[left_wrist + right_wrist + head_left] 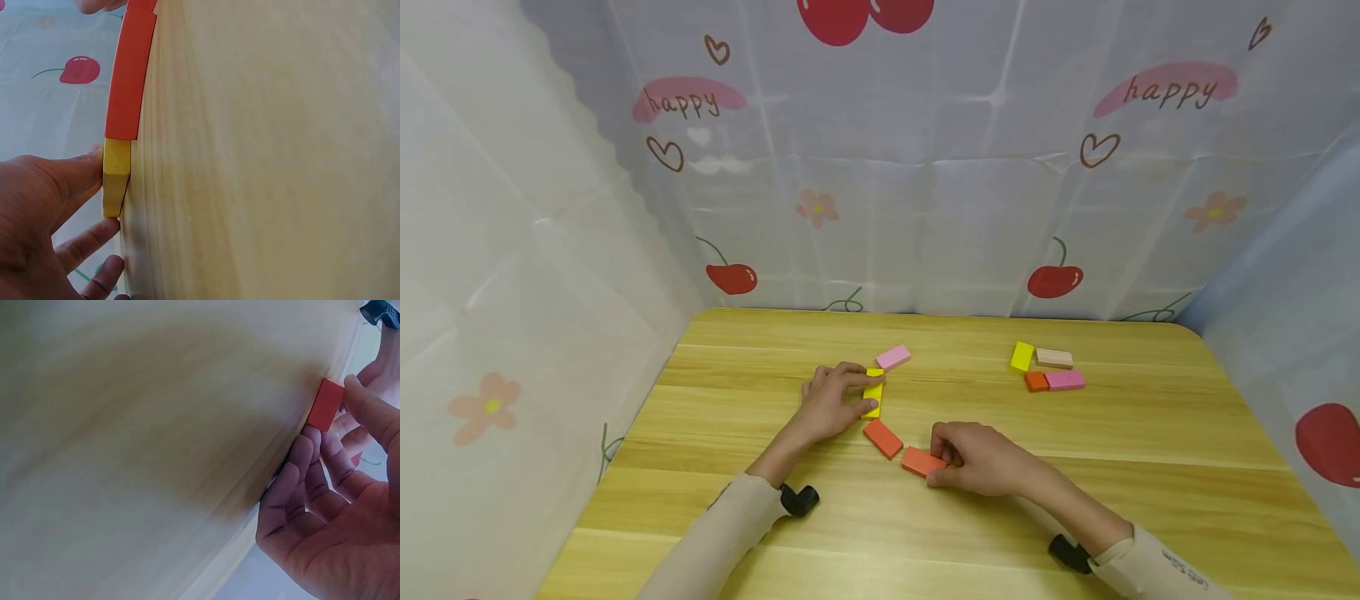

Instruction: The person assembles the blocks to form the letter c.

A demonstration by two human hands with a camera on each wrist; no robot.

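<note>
My left hand [872,393] pinches a yellow block [873,392] lying flat on the wooden table [1112,508], thumb on its near edge and index finger on its far edge. In the left wrist view the same hand [105,187] holds the yellow block [115,181] end to end with an orange block [130,81]. A pink block [892,357] lies just beyond the yellow one. My right hand [938,457] grips a second orange block [921,461] beside the first orange block [882,438]. The right wrist view shows that hand [329,411] around the orange block [326,404].
At the table's far right sits a cluster: a yellow block [1021,356], a beige block [1055,358], a small orange block [1036,382] and a pink block [1065,380]. Printed cloth walls [925,208] close in the table on three sides.
</note>
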